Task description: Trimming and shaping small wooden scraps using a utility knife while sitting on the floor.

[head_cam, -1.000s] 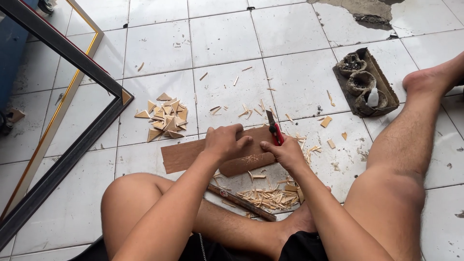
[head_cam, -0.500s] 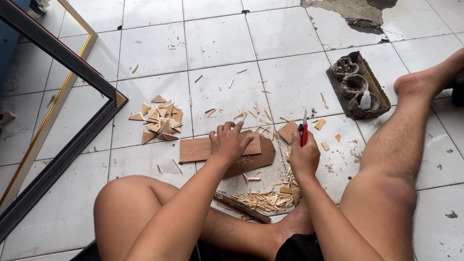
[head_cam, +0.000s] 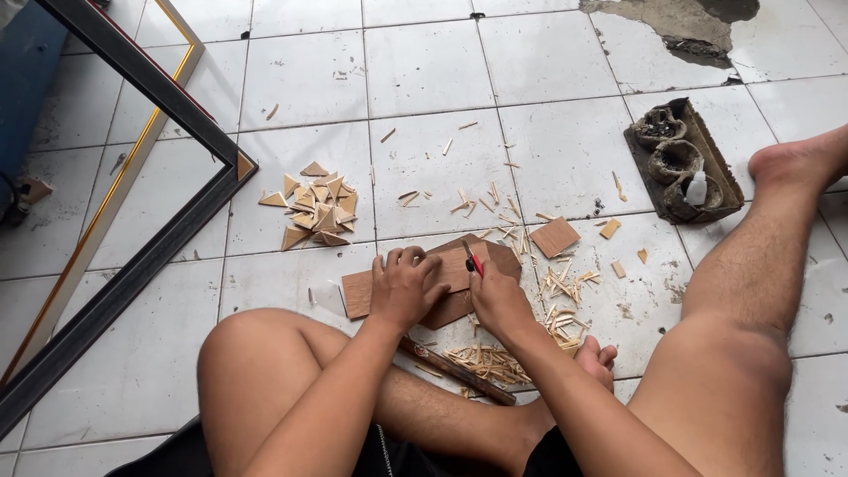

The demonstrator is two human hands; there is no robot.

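Note:
I sit on a white tiled floor with my legs bent. My left hand point(head_cam: 405, 287) presses flat on a brown wooden board point(head_cam: 450, 265) that lies on the tiles in front of me. My right hand point(head_cam: 496, 300) grips a red-handled cutter point(head_cam: 474, 261), its tip down on the board. A small square piece of wood point(head_cam: 555, 237) lies just right of the board. A wooden stick point(head_cam: 455, 371) lies under my forearms by my foot.
A pile of wooden triangles point(head_cam: 316, 208) lies left of the board. Thin wood slivers point(head_cam: 481, 360) are scattered around. A dark tray with coiled items and a small bottle point(head_cam: 685, 161) sits far right. A black and gold frame point(head_cam: 132, 221) leans at left.
My right hand with the cutter has come back from the right onto the board. A square piece now lies apart at the board's right. My left hand stays pressed on the board.

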